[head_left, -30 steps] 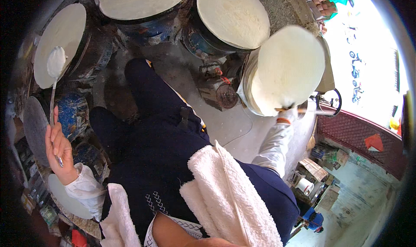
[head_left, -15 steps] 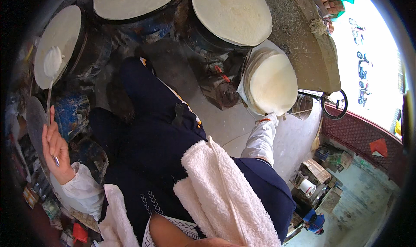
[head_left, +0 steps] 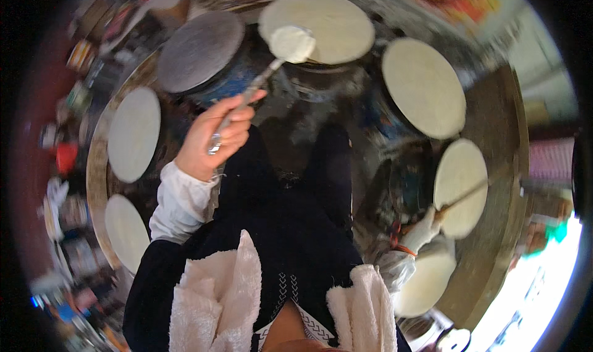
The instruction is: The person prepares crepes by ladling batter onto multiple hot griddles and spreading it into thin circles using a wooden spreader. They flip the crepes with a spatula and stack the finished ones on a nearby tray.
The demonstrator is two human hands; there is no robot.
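Note:
My left hand [head_left: 216, 132] is wrapped round the handle of a ladle [head_left: 265, 74]. The ladle's bowl, heaped with white batter [head_left: 291, 45], hangs over the near part of a round griddle covered by a pale flatbread [head_left: 327, 21]. Low on the right, my right hand [head_left: 423, 231], in a white glove with an orange band at the wrist, grips a thin wooden stick [head_left: 463, 197]. The stick crosses above another pale flatbread [head_left: 457, 166]; whether it touches it, I cannot tell. Just below that hand lies a stack of flatbreads [head_left: 426, 284], partly hidden by my sleeve.
Around me stand several drum-shaped stoves with round tops. A dark, bare griddle [head_left: 201, 52] is at the far left. Pale flatbreads cover griddles at the right [head_left: 423, 89], left [head_left: 134, 134] and near left [head_left: 126, 231]. A curved wooden ledge [head_left: 500, 247] runs along the right.
The view has swung left, away from the bright doorway. My left hand has brought the ladle from one griddle to above another; my right hand has left the stack's edge, still holding the stick.

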